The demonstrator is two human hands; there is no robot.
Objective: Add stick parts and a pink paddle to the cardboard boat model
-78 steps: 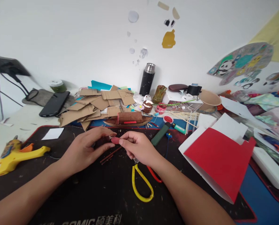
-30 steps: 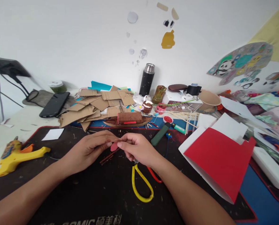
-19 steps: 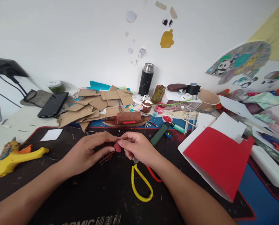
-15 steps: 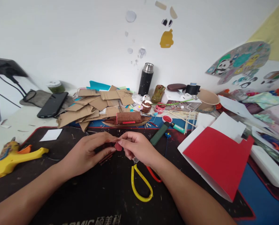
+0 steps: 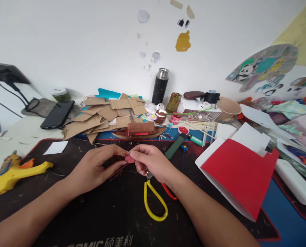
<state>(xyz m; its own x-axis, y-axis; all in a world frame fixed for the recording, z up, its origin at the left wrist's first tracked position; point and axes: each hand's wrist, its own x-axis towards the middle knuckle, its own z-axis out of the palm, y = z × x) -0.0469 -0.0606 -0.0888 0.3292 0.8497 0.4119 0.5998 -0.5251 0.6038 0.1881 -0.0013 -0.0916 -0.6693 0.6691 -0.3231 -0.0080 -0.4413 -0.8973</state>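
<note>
Between the fingertips of both hands is a small red piece point(image 5: 129, 159), partly covered by the fingers. My left hand point(image 5: 97, 167) pinches its left side, thumb and forefinger closed. My right hand point(image 5: 153, 161) grips the right side with thumb and forefinger. Under my right hand lies a pair of scissors point(image 5: 156, 218) with one yellow and one red handle; its blades are mostly hidden. Thin dark brown strips point(image 5: 119, 172) rest on the mat just below my left fingers. Beyond the hands sits a brown model boat point(image 5: 139, 129) with a rounded cabin roof.
A yellow glue gun point(image 5: 21, 173) lies at the left, a large red sheet point(image 5: 241, 175) at the right. Cardboard scraps point(image 5: 91, 121), a black thermos point(image 5: 160, 87) and a green-handled cutter point(image 5: 175, 145) stand or lie at the back of the black mat point(image 5: 98, 219).
The red piece has tilted slightly between the fingertips, and my right fingers have shifted a little to the left. Everything else stays in place.
</note>
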